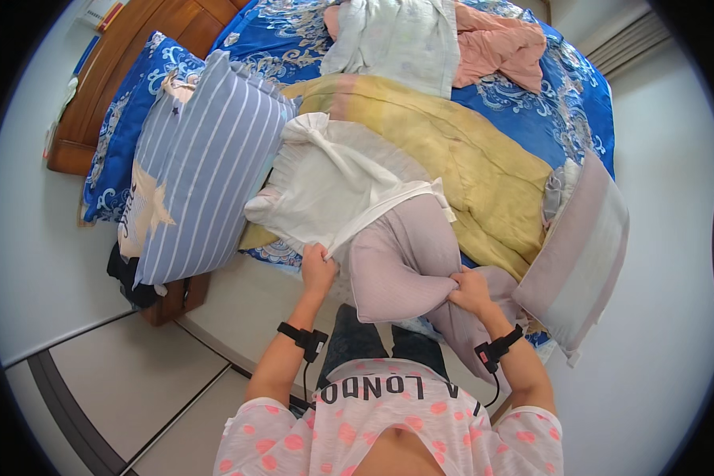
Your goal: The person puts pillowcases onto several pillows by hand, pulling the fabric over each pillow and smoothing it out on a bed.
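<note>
My left hand (319,266) is closed on the near edge of a thin white pillowcase (341,182), which lies rumpled on the bed's near side. A mauve pillow (397,262) sticks out of the pillowcase's opening toward me, bent with a deep fold; its far part is hidden under the white cloth. On the pillow's right side my right hand (470,289) grips a bunched part of it. More mauve cloth (472,325) hangs below my right hand, over the bed's near edge.
A yellow blanket (452,159) lies behind the pillowcase. Striped blue pillows (206,166) lean at the left by the wooden headboard (111,95). At the right stands a mauve and grey pillow (579,246). White cloth (389,44) and pink cloth (500,47) lie at the far side.
</note>
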The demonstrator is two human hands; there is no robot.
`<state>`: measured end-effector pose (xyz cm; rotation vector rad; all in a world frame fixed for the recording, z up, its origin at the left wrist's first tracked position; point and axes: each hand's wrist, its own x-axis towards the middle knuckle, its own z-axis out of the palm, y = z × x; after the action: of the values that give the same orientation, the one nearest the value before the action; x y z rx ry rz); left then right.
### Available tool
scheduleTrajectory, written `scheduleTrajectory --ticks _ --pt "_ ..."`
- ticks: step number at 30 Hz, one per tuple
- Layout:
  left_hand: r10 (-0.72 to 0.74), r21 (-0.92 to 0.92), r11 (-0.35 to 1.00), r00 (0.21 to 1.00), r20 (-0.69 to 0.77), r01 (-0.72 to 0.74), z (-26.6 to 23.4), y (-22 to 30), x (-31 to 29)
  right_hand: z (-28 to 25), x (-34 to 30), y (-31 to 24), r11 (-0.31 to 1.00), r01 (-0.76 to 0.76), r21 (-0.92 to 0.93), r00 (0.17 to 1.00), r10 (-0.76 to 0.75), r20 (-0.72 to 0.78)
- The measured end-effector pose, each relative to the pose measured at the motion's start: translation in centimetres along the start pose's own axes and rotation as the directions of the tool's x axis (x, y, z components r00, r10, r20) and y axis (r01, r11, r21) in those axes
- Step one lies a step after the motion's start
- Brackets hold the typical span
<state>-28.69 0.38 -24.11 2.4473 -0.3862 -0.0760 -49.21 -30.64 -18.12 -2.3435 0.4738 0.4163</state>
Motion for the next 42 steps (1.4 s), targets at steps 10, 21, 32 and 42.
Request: scheduleTrajectory --ticks 10,21,32,42 --pt "-0.207 -0.581 0.768 0.963 0.170 0.268 -1.9 3.2 -1.0 2.0 4.2 -1.2 0.987 -0.075 -0.140 0.995 0.084 0.063" --pt "-0.029 -0.346 0.933 0.977 0.210 0.102 -0.9 -2.9 -3.1 7.8 9.0 -1.5 0.949 -0.129 -0.289 0.986 0.093 -0.137" --pt "-0.352 -0.281 0.911 0.924 -0.150 0.302 7.5 -2.5 -1.4 10.6 11.0 -0.3 0.982 -0.003 -0.188 0.973 -0.041 -0.227" --pt "-0.257 -0.464 0.868 0.959 -0.118 0.176 10.7 -2.2 1.9 6.4 12.7 0.1 0.989 -0.088 0.117 0.993 0.096 -0.063"
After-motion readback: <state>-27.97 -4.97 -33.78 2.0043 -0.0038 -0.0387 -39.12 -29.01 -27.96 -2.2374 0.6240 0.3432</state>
